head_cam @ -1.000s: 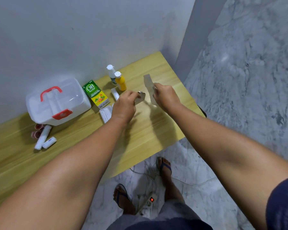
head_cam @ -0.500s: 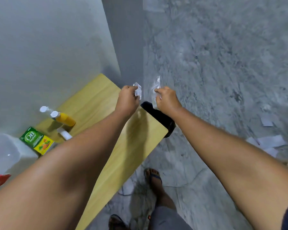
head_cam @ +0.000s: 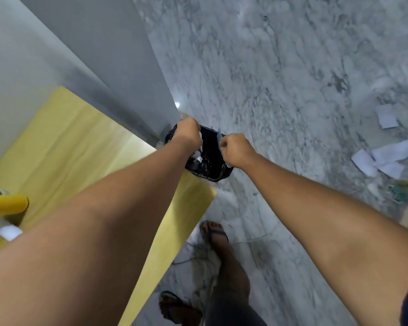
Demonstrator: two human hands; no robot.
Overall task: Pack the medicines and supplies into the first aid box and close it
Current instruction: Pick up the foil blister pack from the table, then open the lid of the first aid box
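Both hands reach past the far right corner of the wooden table (head_cam: 85, 137), over a black-lined waste bin (head_cam: 210, 158) on the floor. My left hand (head_cam: 187, 135) is closed on a crumpled clear wrapper piece (head_cam: 199, 149). My right hand (head_cam: 236, 149) pinches another thin clear wrapper strip (head_cam: 219, 137). A yellow bottle (head_cam: 7, 204) shows blurred at the left edge of the table. The first aid box is out of view.
A grey wall and corner pillar (head_cam: 118, 67) stand behind the table. Marble floor lies to the right with scattered white paper scraps (head_cam: 384, 156). My sandalled feet (head_cam: 217, 236) and a cable (head_cam: 250, 241) are below the table's edge.
My view has swung right, away from the box and medicines. Both hands carried the wrapper pieces from above the table to over the black bin.
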